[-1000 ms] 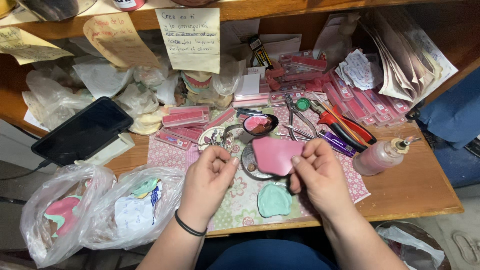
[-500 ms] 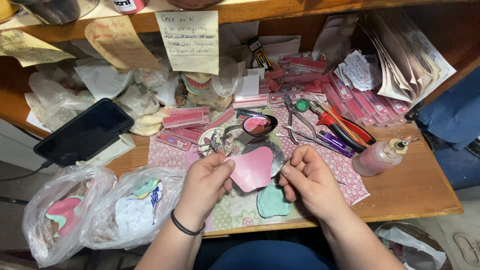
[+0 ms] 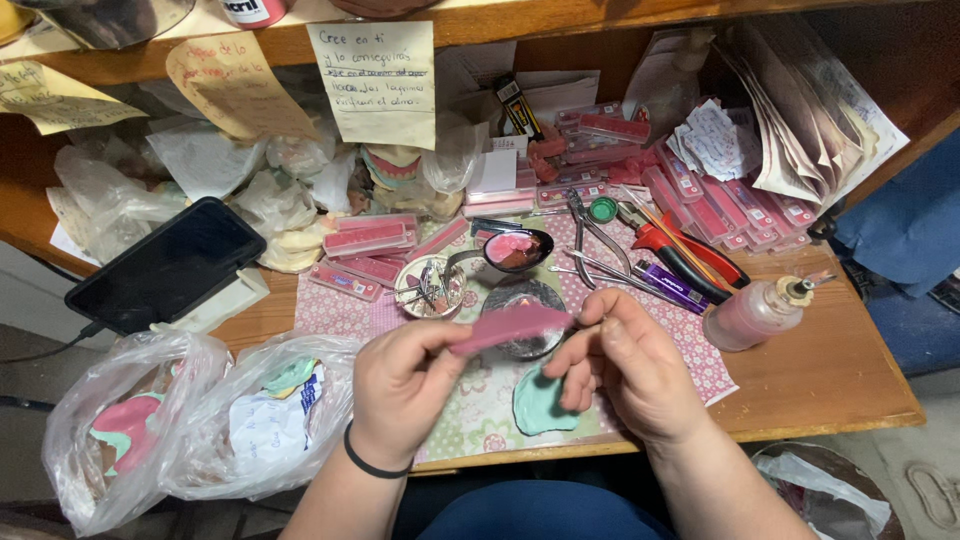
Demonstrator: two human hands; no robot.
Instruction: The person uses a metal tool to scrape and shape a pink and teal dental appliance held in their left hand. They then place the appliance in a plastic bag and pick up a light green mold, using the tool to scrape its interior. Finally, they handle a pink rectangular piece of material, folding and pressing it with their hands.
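Both my hands hold a flat pink wax sheet [image 3: 510, 327] above the patterned mat [image 3: 700, 350]. My left hand [image 3: 400, 385] pinches its left end between thumb and fingers. My right hand [image 3: 625, 365] grips its right end with thumb and forefinger. The sheet is turned nearly edge-on to me. Under it lie a round dark dish [image 3: 525, 300] and a pale green curved tray piece [image 3: 540, 405]. A black band circles my left wrist.
A small bowl of tools [image 3: 428, 288], a spoon with pink material [image 3: 512, 250], pliers [image 3: 675, 250], a squeeze bottle [image 3: 755, 312], pink boxes [image 3: 365, 238], a black phone [image 3: 170, 265] and two plastic bags [image 3: 190, 420] crowd the wooden desk [image 3: 840, 370]. Paper notes hang from the shelf above.
The pink sheet has come down from the right towards the middle and turned from face-on to nearly edge-on. Both hands now hold its ends.
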